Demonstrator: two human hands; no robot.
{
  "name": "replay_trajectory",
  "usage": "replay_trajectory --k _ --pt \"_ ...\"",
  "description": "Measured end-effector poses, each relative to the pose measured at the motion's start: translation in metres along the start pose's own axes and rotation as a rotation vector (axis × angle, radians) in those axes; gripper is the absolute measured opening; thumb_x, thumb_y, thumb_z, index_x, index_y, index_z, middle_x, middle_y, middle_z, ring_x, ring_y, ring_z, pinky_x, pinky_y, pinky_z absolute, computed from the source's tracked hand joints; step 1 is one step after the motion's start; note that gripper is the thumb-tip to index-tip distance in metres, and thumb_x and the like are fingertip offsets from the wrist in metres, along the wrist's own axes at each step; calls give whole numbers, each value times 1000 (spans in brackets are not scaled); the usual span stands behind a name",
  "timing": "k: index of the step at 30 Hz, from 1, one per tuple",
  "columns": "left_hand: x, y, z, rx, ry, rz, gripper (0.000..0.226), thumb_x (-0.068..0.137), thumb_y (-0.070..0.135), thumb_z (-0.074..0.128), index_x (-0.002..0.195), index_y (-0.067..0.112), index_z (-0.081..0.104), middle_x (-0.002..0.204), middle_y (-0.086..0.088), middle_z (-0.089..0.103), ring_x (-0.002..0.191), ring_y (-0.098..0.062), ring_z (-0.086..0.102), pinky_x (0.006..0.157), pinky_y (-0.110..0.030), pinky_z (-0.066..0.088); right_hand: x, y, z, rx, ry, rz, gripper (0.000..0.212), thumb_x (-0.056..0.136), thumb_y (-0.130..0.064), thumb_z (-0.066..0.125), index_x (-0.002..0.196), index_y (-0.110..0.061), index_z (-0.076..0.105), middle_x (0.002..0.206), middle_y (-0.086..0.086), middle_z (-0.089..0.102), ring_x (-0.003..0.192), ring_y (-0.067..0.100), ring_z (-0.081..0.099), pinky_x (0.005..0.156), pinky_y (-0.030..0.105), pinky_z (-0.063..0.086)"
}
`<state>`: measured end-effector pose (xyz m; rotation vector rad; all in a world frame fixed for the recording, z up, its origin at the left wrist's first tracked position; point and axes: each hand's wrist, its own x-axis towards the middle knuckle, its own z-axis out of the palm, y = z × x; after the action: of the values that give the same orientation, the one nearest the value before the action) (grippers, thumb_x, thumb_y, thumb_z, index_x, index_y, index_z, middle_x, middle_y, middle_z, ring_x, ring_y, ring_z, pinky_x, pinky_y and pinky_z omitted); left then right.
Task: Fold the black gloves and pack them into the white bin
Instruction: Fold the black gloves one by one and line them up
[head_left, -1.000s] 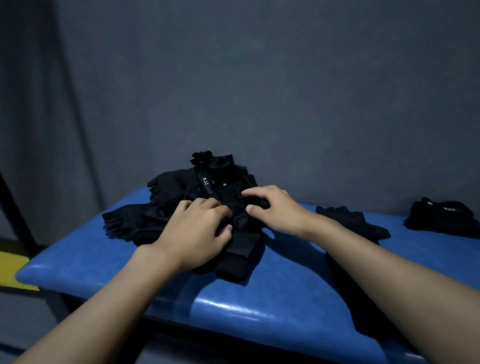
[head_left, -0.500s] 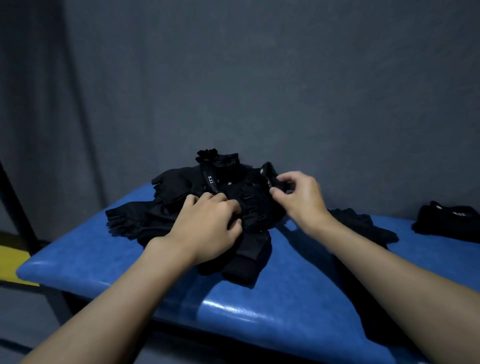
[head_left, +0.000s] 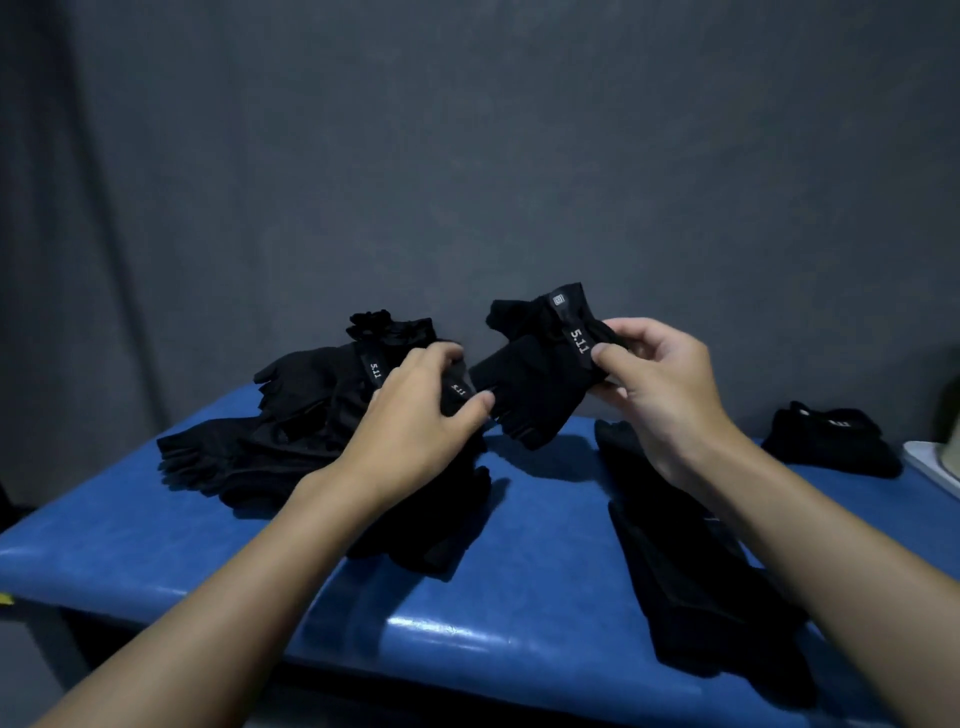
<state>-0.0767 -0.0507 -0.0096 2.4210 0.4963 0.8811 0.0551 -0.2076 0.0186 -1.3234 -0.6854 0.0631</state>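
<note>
The right grip (head_left: 654, 379), which was pinching a glove (head_left: 535, 384) on the pile (head_left: 291, 431), now holds it lifted clear, above the desk's (head_left: 519, 613) far edge. The left grip (head_left: 421, 410) has risen from pressing the pile and now clasps a second glove (head_left: 457, 391) on top.

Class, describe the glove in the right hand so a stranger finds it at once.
Start at the blue bench; right of the glove pile, the right hand pinches one black glove. It alone is held up off the bench.
</note>
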Motion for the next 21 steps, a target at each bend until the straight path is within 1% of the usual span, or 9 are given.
replay_trajectory --k 4,6,7,8,11,14,16,19,21 --pt "8 15 13 -331 20 -151 66 89 44 68 143 15 45 134 5 57 121 -6 54 101 -22 41 -23 -13 -18 95 -66 46 18 88 9 55 93 -5 66 80 5 68 77 16 66 67 31 58" --pt "9 26 18 -514 59 -186 49 89 36 71 130 12 56 111 5 69 96 8 62 87 -12 48 -31 -12 -28 135 -84 75 20 88 11 54 92 -6 65 76 3 67 74 14 65 69 31 58" --pt "8 32 20 -576 84 -188 33 90 30 72 116 12 62 96 2 72 80 10 62 77 -8 48 -35 -11 -32 150 -88 92 21 88 11 54 93 -6 64 75 2 67 73 12 65 70 31 58" --pt "8 37 22 -626 103 -187 24 90 25 72 106 8 66 87 -5 73 71 5 61 73 -13 50 -38 -11 -37 162 -89 111 22 88 12 53 95 -7 62 75 1 67 72 12 65 70 32 58" --pt "6 50 25 -754 101 -151 9 90 17 71 92 8 69 85 -18 74 74 -17 65 79 -38 57 -44 -6 -53 158 -98 169 31 87 16 51 102 -10 57 89 3 70 78 12 66 80 37 53" --pt "7 66 24 -744 88 -66 4 90 13 71 87 13 68 80 -13 68 74 -18 62 76 -34 51 -48 -6 -70 -93 -133 84 42 85 2 66 120 -17 52 118 9 65 104 16 65 92 31 50" --pt "6 78 23 -728 24 7 4 90 11 71 87 13 68 79 -19 67 73 -19 61 74 -35 51 -50 -12 -77 -237 -159 -54 54 80 -14 76 125 -28 48 121 1 64 117 10 59 101 34 47" --pt "4 92 23 -688 -59 96 3 89 8 71 88 10 69 76 -18 68 69 -16 62 68 -31 53 -53 -26 -79 -331 -238 -197 55 83 -20 75 125 -36 45 117 -8 66 121 4 55 107 40 43" --pt "2 100 25 -670 -95 130 4 88 7 71 91 6 68 71 -10 68 65 -10 62 63 -25 53 -54 -31 -78 -360 -274 -244 53 83 -15 74 124 -35 46 109 -7 68 111 7 62 102 37 47"
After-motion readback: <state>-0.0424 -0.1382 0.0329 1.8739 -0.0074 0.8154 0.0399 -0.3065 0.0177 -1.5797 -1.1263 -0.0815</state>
